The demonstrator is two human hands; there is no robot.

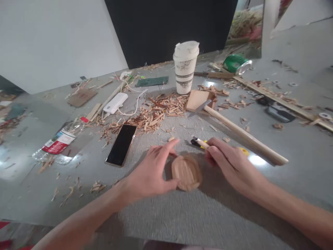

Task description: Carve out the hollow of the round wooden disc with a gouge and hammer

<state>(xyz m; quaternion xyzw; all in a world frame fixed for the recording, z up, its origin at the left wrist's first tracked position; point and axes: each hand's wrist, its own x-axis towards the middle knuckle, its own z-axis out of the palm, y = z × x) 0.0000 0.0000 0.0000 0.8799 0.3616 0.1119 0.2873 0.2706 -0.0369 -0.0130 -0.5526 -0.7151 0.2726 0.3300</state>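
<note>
A small, rounded wooden piece (186,173), hollowed like a shallow dish and blurred by motion, is on the grey table in front of me. My left hand (153,170) is at its left side, fingers spread and thumb at its edge; whether they touch is hard to tell. To the right, my right hand (226,159) is closed around a slim pale tool (201,143), whose far tip points left and whose kind I cannot make out. Something black and yellow (194,141) shows just behind that tip.
A hammer-like tool (234,128) with a long wooden handle lies at right, its head by a wooden block (199,99). Wood shavings (153,116) spread behind a phone (121,145). Around them are a paper cup (186,67), plastic bottle (58,142), white device (116,103) and green can (235,64).
</note>
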